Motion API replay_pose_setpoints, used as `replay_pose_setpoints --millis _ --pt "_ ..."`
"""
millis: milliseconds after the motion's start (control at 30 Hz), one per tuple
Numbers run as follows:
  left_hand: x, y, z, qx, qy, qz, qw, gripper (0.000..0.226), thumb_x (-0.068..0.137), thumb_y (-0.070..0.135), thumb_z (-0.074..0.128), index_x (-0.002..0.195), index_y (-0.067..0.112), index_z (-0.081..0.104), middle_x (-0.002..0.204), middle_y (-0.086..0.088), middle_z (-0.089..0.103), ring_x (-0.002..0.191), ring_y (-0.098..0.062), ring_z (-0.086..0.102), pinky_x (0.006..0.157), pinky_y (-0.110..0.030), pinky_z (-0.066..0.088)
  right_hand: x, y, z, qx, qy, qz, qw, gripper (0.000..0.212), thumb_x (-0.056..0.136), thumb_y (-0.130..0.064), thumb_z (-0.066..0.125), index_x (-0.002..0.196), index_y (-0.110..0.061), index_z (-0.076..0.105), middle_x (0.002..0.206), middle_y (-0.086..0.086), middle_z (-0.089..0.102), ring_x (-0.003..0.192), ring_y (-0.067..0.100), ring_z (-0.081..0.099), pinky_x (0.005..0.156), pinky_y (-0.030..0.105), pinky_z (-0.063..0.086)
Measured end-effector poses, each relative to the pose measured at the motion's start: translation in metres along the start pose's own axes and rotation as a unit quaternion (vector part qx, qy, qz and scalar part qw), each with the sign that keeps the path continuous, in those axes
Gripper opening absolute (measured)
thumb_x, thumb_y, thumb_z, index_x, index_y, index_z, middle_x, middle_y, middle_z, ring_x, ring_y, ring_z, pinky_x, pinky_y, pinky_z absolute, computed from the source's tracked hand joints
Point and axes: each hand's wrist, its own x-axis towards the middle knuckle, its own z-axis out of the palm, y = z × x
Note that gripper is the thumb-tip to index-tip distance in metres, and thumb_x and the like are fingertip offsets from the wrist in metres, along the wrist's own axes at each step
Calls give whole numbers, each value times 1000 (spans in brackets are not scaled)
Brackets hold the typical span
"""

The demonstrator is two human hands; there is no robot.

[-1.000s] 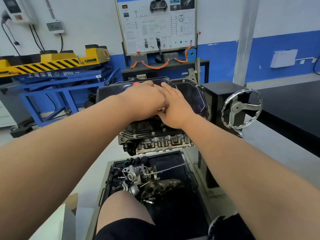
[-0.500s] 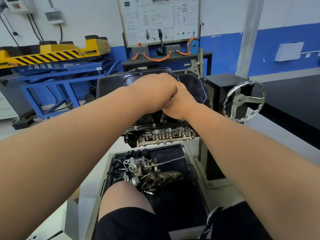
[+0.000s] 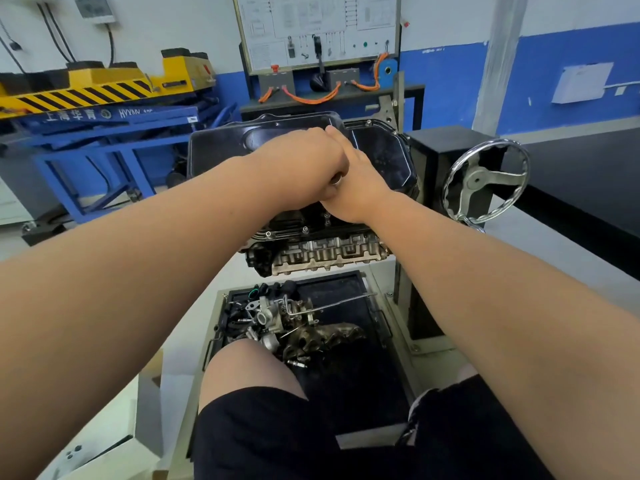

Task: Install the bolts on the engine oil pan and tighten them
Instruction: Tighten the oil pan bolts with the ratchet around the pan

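Workshop: left hand (image 3: 304, 161) touches right hand (image 3: 362, 183) over glossy oil pan (image 3: 381, 152).

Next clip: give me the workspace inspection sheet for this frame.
Surface: black tray below the engine.
Job's things: oil pan on top of the engine; bolts seated in the flange below the hands.
Clutter: loose engine parts piled in the tray.
Grippers: left hand grips a metal piece, only its end showing; right hand against it, fingers hidden.
Cables: orange cables under the wall panel.
Surroundings: handwheel at right, blue lift table at left.
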Motion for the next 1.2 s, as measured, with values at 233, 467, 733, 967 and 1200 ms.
replay_pose_setpoints --millis 233,467,733,967,1200 --pt "1 -2 0 -3 3 17 1000 21 92 25 54 107 17 66 88 -3 53 80 -20 43 68 -33 36 1 -1 -1 -4 -3 1 1000 84 88 -23 60 152 -13 7 157 2 18 143 20 15 115 39 17" --pt "1 -5 -1 -3 10 23 1000 19 91 24 54 104 17 66 84 -2 51 81 -21 43 67 -34 36 -1 -4 -3 16 15 -2 1000 78 89 -19 57 152 -10 12 157 4 22 142 20 15 113 40 17" --pt "0 -7 -4 -6 11 30 999 17 90 23 56 100 18 68 86 -3 56 79 -21 46 68 -35 42 -2 -7 -4 30 22 7 999 76 91 -21 57 152 -10 13 155 6 26 143 21 16 111 39 19" --pt "1 -9 -7 -15 11 31 999 20 89 23 57 104 17 69 94 -6 65 86 -24 55 74 -39 49 -1 -10 -9 29 5 16 999 67 91 -20 55 149 -10 22 148 6 37 139 24 30 110 46 31" --pt "1 -19 -5 -34 0 34 999 25 87 27 61 111 25 67 95 -3 66 87 -24 56 78 -43 50 -2 -14 -10 30 1 26 999 71 94 -28 53 152 -16 13 155 2 27 143 20 19 111 42 22"
